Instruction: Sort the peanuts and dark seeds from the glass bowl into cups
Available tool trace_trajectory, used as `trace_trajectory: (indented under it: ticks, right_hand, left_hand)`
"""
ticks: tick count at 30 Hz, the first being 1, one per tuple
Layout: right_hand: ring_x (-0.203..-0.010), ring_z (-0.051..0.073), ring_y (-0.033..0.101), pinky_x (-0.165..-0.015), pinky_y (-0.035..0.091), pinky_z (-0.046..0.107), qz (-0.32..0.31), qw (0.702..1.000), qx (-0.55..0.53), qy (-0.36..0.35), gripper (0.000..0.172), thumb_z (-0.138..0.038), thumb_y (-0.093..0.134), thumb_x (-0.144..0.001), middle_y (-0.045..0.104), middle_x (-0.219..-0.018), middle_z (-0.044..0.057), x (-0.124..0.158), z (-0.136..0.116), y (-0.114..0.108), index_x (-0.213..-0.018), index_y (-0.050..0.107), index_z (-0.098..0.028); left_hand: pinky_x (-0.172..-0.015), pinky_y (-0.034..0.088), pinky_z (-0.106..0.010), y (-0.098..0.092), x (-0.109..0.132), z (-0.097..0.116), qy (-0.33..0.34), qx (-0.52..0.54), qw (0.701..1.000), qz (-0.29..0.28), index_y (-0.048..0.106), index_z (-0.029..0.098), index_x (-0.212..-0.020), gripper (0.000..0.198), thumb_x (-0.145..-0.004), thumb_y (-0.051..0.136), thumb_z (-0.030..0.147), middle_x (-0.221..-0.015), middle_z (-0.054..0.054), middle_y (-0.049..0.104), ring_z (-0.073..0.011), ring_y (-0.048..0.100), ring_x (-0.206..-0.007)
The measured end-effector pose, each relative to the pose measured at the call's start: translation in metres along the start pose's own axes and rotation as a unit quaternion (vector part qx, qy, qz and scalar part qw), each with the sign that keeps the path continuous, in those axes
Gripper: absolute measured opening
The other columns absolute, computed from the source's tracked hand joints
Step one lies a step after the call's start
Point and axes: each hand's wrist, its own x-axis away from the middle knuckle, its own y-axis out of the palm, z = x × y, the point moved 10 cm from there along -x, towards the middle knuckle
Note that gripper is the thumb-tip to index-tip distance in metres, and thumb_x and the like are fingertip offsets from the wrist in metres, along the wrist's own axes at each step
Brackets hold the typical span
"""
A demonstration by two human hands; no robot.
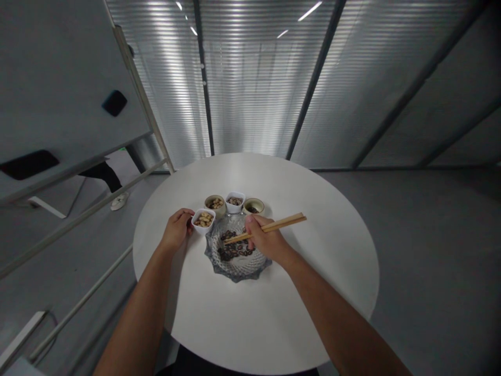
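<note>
My right hand (263,237) is closed around a pair of wooden chopsticks (287,221). Their tips reach down into a clear glass bowl (237,274) with a scalloped rim, among dark brown seeds or beans (235,250) scattered over its bottom. At the left, the curled fingers of my left hand (178,228) hold the side of a small white bowl (204,228) of pale, nut-like pieces. Behind the glass bowl stand a tan bowl (220,211) with light nuts, another white bowl (235,208) with dark speckled pieces, and a second tan bowl (258,210) with a few dark pieces.
Everything stands on a round white table (242,324). A whiteboard (70,68) on a metal frame rises at the left, with a person's leg and shoe (118,201) visible beneath it. Beyond the table is a glass partition with blinds (250,89).
</note>
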Motion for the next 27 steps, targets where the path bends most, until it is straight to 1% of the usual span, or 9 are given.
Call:
trace_trajectory:
  ticks: [2,6,9,11,15,18,21,23,27]
  right_hand:
    - [-0.038,0.011,0.053,-0.037,0.037,0.021,0.008,1.0,-0.014,0.001,0.042,-0.053,0.059,-0.095,0.052,-0.05,-0.006,0.0,0.001,-0.002,-0.067,0.056,-0.022]
    - [-0.037,0.012,0.052,-0.038,0.039,0.023,0.022,0.999,-0.029,0.005,0.046,-0.059,0.058,-0.094,0.048,-0.046,-0.006,0.0,0.002,-0.006,-0.065,0.056,-0.023]
    - [-0.038,0.013,0.053,-0.039,0.04,0.024,0.048,0.998,-0.034,0.003,0.05,-0.063,0.058,-0.093,0.047,-0.043,-0.006,0.0,0.001,-0.013,-0.063,0.057,-0.024]
    - [-0.039,0.014,0.055,-0.041,0.041,0.024,0.073,0.997,-0.032,-0.009,0.053,-0.067,0.056,-0.092,0.047,-0.041,-0.006,-0.001,-0.004,-0.021,-0.061,0.056,-0.024]
    - [-0.036,0.015,0.055,-0.04,0.043,0.025,0.134,0.989,-0.04,-0.056,0.06,-0.075,0.051,-0.09,0.043,-0.037,-0.007,-0.003,-0.025,-0.043,-0.06,0.052,-0.023]
    - [-0.034,0.015,0.054,-0.039,0.043,0.024,0.19,0.977,-0.049,-0.08,0.059,-0.074,0.05,-0.091,0.041,-0.035,-0.008,-0.002,-0.039,-0.064,-0.061,0.051,-0.023]
    - [-0.033,0.015,0.055,-0.038,0.045,0.024,0.236,0.966,-0.049,-0.092,0.059,-0.073,0.049,-0.092,0.04,-0.034,-0.008,-0.001,-0.046,-0.081,-0.061,0.051,-0.023]
    - [-0.033,0.015,0.055,-0.039,0.047,0.025,0.253,0.962,-0.044,-0.097,0.058,-0.072,0.048,-0.093,0.04,-0.035,-0.008,0.0,-0.049,-0.088,-0.061,0.05,-0.023]
    - [-0.034,0.015,0.056,-0.042,0.05,0.025,0.27,0.956,-0.034,-0.113,0.056,-0.068,0.046,-0.096,0.04,-0.036,-0.008,0.003,-0.053,-0.095,-0.062,0.05,-0.023]
  left_hand:
    - [-0.039,0.031,-0.024,0.0,0.0,-0.001,0.001,-0.002,1.0,0.001,0.067,0.018,-0.078,0.018,-0.073,0.066,0.035,-0.055,0.002,0.055,-0.0106,0.044,-0.041]
    - [-0.039,0.03,-0.023,0.0,-0.001,-0.004,-0.003,0.002,1.0,0.0,0.066,0.018,-0.077,0.018,-0.072,0.067,0.035,-0.055,0.002,0.056,-0.0104,0.044,-0.041]
    - [-0.039,0.03,-0.023,0.002,-0.001,-0.004,-0.006,0.005,1.0,-0.006,0.066,0.018,-0.078,0.018,-0.072,0.067,0.035,-0.054,0.002,0.056,-0.0104,0.044,-0.041]
    - [-0.039,0.03,-0.023,0.003,0.0,-0.001,-0.006,0.008,1.0,-0.006,0.066,0.017,-0.078,0.019,-0.072,0.067,0.035,-0.054,0.002,0.056,-0.0102,0.044,-0.041]
    - [-0.039,0.029,-0.023,0.004,0.002,0.004,-0.006,0.002,1.0,-0.003,0.065,0.017,-0.078,0.02,-0.071,0.066,0.036,-0.053,0.003,0.054,-0.01,0.043,-0.04]
    - [-0.039,0.03,-0.023,0.005,0.003,0.008,-0.003,-0.005,1.0,-0.002,0.065,0.017,-0.078,0.021,-0.071,0.066,0.037,-0.053,0.003,0.055,-0.0103,0.044,-0.04]
    - [-0.039,0.03,-0.023,0.004,0.002,0.009,-0.002,-0.006,1.0,0.003,0.065,0.017,-0.077,0.021,-0.071,0.065,0.037,-0.053,0.003,0.055,-0.0105,0.044,-0.041]
    - [-0.04,0.03,-0.024,0.003,0.001,0.009,-0.001,-0.005,1.0,0.003,0.065,0.017,-0.077,0.021,-0.07,0.066,0.038,-0.053,0.002,0.055,-0.0106,0.044,-0.041]
    - [-0.039,0.029,-0.024,0.003,0.001,0.01,-0.004,-0.01,1.0,0.007,0.065,0.017,-0.077,0.022,-0.07,0.065,0.038,-0.053,0.003,0.054,-0.0108,0.043,-0.04]
